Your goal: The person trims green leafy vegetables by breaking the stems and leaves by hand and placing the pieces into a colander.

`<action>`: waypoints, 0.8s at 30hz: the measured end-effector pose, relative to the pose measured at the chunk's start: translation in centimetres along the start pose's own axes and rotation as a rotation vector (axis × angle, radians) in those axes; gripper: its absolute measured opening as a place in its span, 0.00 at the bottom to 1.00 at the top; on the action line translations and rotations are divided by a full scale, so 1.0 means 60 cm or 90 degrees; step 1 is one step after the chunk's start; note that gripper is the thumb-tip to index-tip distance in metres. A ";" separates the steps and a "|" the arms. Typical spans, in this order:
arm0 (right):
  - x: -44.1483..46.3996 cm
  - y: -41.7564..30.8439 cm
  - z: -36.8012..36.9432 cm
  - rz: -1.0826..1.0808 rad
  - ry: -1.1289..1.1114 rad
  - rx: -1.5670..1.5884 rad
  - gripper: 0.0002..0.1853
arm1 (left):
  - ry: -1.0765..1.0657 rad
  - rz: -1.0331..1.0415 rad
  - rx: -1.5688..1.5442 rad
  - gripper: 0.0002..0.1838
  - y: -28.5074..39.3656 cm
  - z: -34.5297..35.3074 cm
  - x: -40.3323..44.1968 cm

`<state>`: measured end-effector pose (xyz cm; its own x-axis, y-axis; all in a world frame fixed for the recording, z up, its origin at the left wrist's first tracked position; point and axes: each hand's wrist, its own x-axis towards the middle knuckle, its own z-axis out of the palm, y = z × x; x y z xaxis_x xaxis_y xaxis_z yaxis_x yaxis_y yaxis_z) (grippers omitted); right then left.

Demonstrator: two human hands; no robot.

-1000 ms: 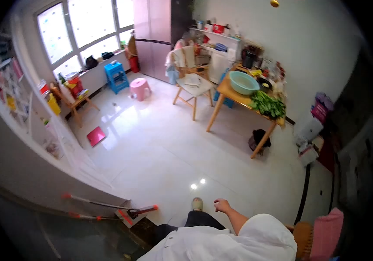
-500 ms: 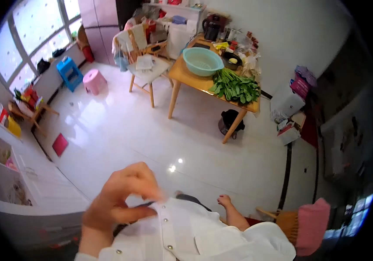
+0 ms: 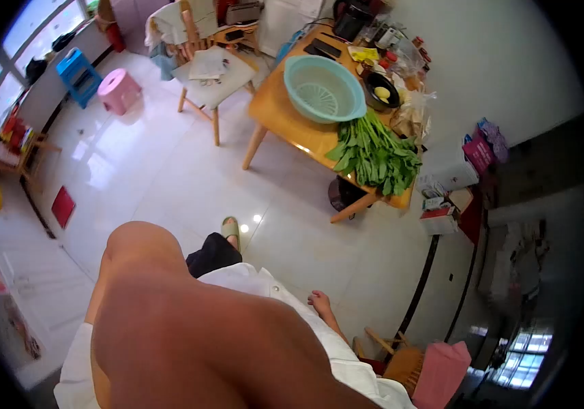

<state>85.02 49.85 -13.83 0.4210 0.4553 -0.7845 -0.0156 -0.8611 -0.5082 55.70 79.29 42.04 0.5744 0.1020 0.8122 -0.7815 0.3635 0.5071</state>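
Note:
My left hand [image 3: 203,327] is raised very close to the camera and fills the lower middle of the view. Its back shows blurred, and the fingertips are hidden, so whether it holds anything cannot be made out. Low beside the white shirt [image 3: 333,344] hangs my right hand [image 3: 319,300], fingers loosely bent and a little apart, with nothing visible in it. Ahead, leafy greens [image 3: 377,157] lie on the wooden table [image 3: 275,105]. A light-blue basin [image 3: 326,88] with a strainer-like bottom stands beside them. Behind the greens is a dark bowl [image 3: 382,92] with a pale yellow piece inside.
A chair [image 3: 220,75] with papers on its seat stands left of the table. Farther left are a pink stool [image 3: 119,91] and a blue stool [image 3: 79,76]. Boxes [image 3: 440,219] sit along the right wall. A chair with pink cloth [image 3: 442,371] is at lower right.
My left hand has come up much closer to the camera, covering part of the shirt. The view has moved nearer to the table and tilted down; a foot in a green slipper now shows.

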 end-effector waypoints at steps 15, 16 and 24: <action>0.061 -0.536 -0.060 -0.368 0.317 0.187 0.10 | -0.210 -0.011 -0.188 0.10 0.004 -0.436 0.161; 0.070 -0.579 -0.080 -0.385 0.341 0.178 0.10 | -0.218 -0.013 -0.193 0.10 0.000 -0.449 0.168; 0.201 -0.859 -0.253 -0.491 0.462 -0.126 0.11 | -0.237 -0.035 -0.103 0.12 -0.032 -0.535 0.178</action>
<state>104.67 96.29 8.27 0.6933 0.7040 0.1541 0.6033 -0.4500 -0.6584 71.16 109.41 40.47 0.4634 -0.2535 0.8491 -0.6861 0.5037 0.5249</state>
